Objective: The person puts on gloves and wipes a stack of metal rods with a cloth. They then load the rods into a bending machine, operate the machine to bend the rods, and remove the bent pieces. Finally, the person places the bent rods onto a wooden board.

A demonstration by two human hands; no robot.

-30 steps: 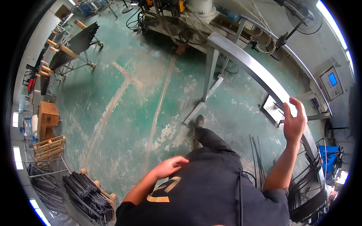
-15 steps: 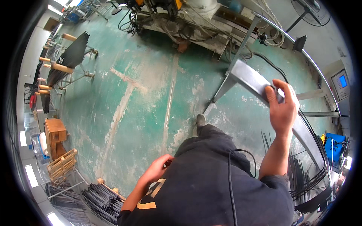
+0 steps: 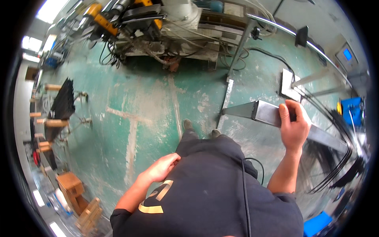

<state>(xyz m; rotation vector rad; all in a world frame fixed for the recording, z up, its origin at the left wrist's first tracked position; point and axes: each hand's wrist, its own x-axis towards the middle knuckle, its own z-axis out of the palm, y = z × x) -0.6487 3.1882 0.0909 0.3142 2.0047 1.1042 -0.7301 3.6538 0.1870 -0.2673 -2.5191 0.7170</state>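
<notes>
My right hand (image 3: 295,125) is closed at the grey metal beam (image 3: 267,113), its thumb and fingers bent at the beam's upper edge. A dark gap shows between thumb and index finger, and what lies inside it is hidden. From the beam's squared end, a narrower metal arm (image 3: 239,109) runs left to a flat bar on the floor. My left hand (image 3: 162,168) hangs low against the side of my dark shirt (image 3: 209,185), fingers curled in. Whether those fingers hold anything cannot be seen. A thin black cable (image 3: 244,189) lies down the shirt front.
Machinery with yellow parts (image 3: 102,19) and loose cables stands ahead. A metal frame (image 3: 239,51) rises at front right, near a wall panel with a blue screen (image 3: 347,54). Black cables (image 3: 343,130) loop at right. Racks with wooden rollers (image 3: 55,123) and a wooden cabinet (image 3: 71,185) stand left.
My view has turned, so the machinery and racks sit further left. The beam looks more level, and my right hand stays at it. Both my shoes now show. My left hand remains by the shirt.
</notes>
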